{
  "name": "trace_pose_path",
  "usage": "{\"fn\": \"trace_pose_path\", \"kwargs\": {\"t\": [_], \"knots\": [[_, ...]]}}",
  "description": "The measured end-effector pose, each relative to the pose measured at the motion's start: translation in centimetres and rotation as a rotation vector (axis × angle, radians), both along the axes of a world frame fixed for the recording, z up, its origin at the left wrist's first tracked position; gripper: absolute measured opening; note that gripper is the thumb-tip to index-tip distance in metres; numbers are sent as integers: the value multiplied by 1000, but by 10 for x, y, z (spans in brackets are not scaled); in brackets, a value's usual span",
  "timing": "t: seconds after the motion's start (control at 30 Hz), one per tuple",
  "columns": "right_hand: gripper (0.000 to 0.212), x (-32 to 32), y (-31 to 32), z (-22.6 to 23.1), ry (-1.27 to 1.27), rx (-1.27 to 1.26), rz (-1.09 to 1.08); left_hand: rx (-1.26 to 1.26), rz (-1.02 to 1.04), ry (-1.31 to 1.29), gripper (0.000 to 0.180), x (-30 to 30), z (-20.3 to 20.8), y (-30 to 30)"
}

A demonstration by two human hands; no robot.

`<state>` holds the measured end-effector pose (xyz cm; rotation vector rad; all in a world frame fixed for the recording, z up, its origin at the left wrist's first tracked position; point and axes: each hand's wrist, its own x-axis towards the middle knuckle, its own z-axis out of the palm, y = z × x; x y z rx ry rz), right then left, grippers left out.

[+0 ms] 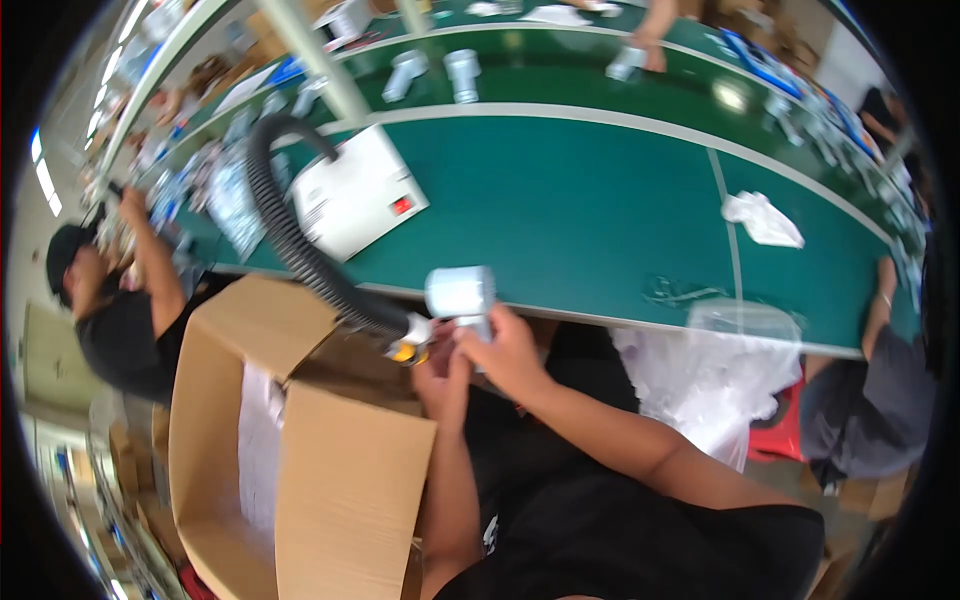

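My right hand (pixel 503 352) is closed round the handle of a pale blue, hair-dryer-shaped device (pixel 460 291), whose drum-like head points up over the near table edge. Just left of it, my left hand (pixel 440 378) meets the right one below the head. Its fingers look bent in, but they are blurred and partly hidden, so what they grip is unclear. Right beside those fingers is the end of a black corrugated hose (pixel 300 255), with a white and yellow tip (pixel 410 345). The hose runs back to a white box-shaped machine (pixel 362 195) with a red switch.
An open cardboard box (pixel 350 490) stands at my left, below the green table (pixel 560 200). White plastic bags (pixel 690 385) hang at the right edge; a crumpled white bag (pixel 765 218) lies on top. More pale devices (pixel 462 76) stand beyond. Co-workers sit on both sides.
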<state>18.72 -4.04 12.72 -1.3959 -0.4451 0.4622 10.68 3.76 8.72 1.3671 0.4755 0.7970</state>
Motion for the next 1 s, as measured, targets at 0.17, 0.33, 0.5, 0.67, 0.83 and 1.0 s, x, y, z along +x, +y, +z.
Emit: {"fn": "trace_pose_path", "kwargs": {"t": [0.17, 0.33, 0.5, 0.67, 0.83, 1.0], "knots": [[40, -7, 11, -7, -115, 2, 7, 0, 144, -98, 47, 1, -6, 1], [40, -1, 7, -7, -140, 43, -38, -92, 126, -86, 38, 16, 2, -4], [43, -1, 4, -5, -159, 10, -6, -41, 101, -108, 40, 9, -3, -4], [40, -6, -7, -26, -139, -59, 34, -173, 34, -48, 52, -19, -11, -13], [39, 6, -64, -11, 134, 261, 348, -847, -106, -215, 51, -57, -31, -16], [40, 20, -80, 38, 169, 526, 334, -986, -283, -286, 53, 5, 0, -37]]}}
